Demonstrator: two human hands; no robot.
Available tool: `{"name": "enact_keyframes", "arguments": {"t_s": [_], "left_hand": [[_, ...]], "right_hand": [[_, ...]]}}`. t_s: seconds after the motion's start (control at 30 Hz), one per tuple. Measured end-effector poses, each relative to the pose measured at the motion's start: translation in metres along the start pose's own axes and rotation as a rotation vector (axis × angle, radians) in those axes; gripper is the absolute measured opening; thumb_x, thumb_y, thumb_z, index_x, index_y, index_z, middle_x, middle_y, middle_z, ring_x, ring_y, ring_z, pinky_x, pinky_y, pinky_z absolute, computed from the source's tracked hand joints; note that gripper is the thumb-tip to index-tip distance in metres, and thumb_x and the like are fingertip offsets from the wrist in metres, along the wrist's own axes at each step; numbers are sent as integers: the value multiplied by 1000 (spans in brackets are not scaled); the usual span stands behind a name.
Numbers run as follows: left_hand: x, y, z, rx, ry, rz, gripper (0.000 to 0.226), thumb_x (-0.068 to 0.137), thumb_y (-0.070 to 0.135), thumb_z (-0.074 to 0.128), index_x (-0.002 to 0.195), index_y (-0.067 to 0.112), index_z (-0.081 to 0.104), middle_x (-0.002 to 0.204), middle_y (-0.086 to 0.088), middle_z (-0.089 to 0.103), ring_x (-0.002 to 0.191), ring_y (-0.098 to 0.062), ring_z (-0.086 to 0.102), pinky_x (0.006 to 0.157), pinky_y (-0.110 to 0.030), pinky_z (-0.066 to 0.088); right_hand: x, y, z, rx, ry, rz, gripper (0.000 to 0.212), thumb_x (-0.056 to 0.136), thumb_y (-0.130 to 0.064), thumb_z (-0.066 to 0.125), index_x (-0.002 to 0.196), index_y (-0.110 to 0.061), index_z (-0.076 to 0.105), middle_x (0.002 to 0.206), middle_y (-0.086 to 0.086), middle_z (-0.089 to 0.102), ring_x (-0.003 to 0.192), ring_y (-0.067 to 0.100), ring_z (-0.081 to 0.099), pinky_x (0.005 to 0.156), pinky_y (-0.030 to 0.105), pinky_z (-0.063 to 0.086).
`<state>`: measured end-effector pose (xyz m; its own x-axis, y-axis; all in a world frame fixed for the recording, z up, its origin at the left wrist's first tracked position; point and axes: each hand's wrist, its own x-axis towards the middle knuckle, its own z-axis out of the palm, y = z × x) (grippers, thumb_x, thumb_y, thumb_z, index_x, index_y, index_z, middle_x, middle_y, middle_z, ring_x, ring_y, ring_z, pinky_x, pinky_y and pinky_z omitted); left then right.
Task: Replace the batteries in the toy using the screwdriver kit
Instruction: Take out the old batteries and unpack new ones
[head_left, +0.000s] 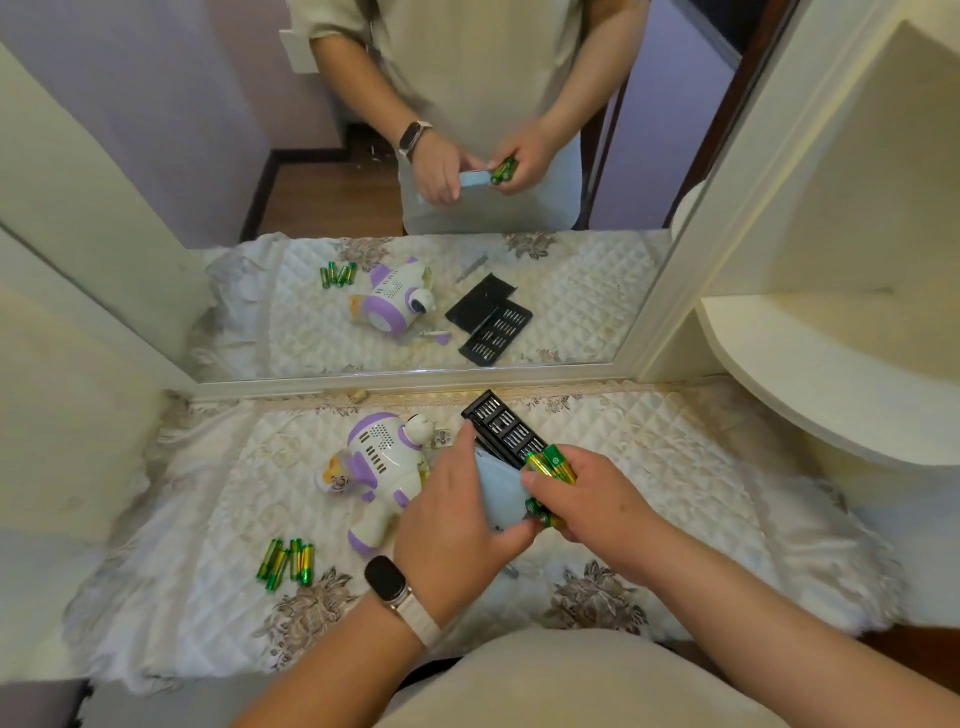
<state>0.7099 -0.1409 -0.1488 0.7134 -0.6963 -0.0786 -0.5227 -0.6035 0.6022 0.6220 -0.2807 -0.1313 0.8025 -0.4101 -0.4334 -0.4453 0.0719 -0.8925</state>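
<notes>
Nearest, the fingers of the left hand (457, 525) are curled round a pale blue piece (498, 488), thumb under it and forefinger stretched along its far edge, while the fingers of the right hand (597, 504), touching that piece from the right, are closed round a bundle of green-and-gold batteries (553, 465). Left of the left-hand fingers, a cluster of loose batteries (288, 564) lies on the quilted bench cover (675, 457), and the white-and-purple toy robot (379, 467) lies just beyond, also left of those fingers. Directly behind both sets of fingers sits the open black screwdriver kit (506, 428), with the mirror (571, 291) behind it.
</notes>
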Motion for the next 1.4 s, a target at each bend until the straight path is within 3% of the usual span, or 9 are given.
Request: {"name": "enact_keyframes", "arguments": {"t_s": [0.13,0.27,0.37,0.63,0.77,0.87,0.97,1.2,1.4], "left_hand": [[7,-10,-3,123,-33,108,107,78,53,68,159,15,9,136,0,47,116,-15,52,79,-23,44],[9,-20,-8,41,-26,201,91,77,58,66,152,17,36,135,3,56,115,-13,57,86,-24,49],[13,-25,-9,9,-2,242,83,75,57,69,145,20,46,129,7,61,109,-10,59,80,-19,48],[25,-23,-12,-51,-46,301,84,71,66,60,143,25,48,130,10,61,113,-7,58,87,-20,49],[27,-22,-12,-126,-76,273,79,68,63,66,138,32,46,121,14,60,103,-7,59,80,-22,53],[27,-24,-11,-182,-68,317,65,71,54,71,128,32,48,114,18,54,98,-2,54,76,-9,44],[26,-28,-7,-188,-67,356,64,75,50,70,131,30,48,119,11,54,105,-4,52,83,-18,49],[24,-30,-12,-71,-108,310,73,71,56,63,139,33,50,119,13,52,101,-5,51,75,-25,53],[21,-25,-8,0,-96,322,62,64,50,68,122,31,57,108,12,56,91,-5,52,61,-21,45]], "right_hand": [[1,3,0,-129,-13,0,19,88,-29,63,81,-11,60,58,-10,52,52,9,44,51,27,35],[3,-1,-3,-116,-72,30,10,88,-27,65,83,-19,63,56,-13,54,49,5,45,48,22,35],[5,-3,-2,-101,-80,49,10,88,-26,66,83,-17,63,59,-9,52,50,7,44,46,23,36],[8,-8,-6,-257,-25,7,13,88,-21,62,78,-12,62,52,-13,52,47,4,44,49,22,36],[10,-9,-8,-48,0,113,18,88,-10,56,71,-14,54,53,-6,45,48,12,38,47,26,29],[10,-8,-7,301,-34,230,21,93,-3,47,74,-12,48,52,-2,45,43,10,36,41,21,22],[10,-6,-7,472,-87,300,19,95,-4,43,78,-11,46,53,1,44,40,9,32,40,19,17],[14,-8,-10,371,-55,257,17,96,-17,52,82,-9,53,60,0,48,42,7,34,37,17,20],[12,-25,-27,88,-76,77,25,99,-31,51,99,-11,67,77,6,50,50,8,40,43,20,29]]}}
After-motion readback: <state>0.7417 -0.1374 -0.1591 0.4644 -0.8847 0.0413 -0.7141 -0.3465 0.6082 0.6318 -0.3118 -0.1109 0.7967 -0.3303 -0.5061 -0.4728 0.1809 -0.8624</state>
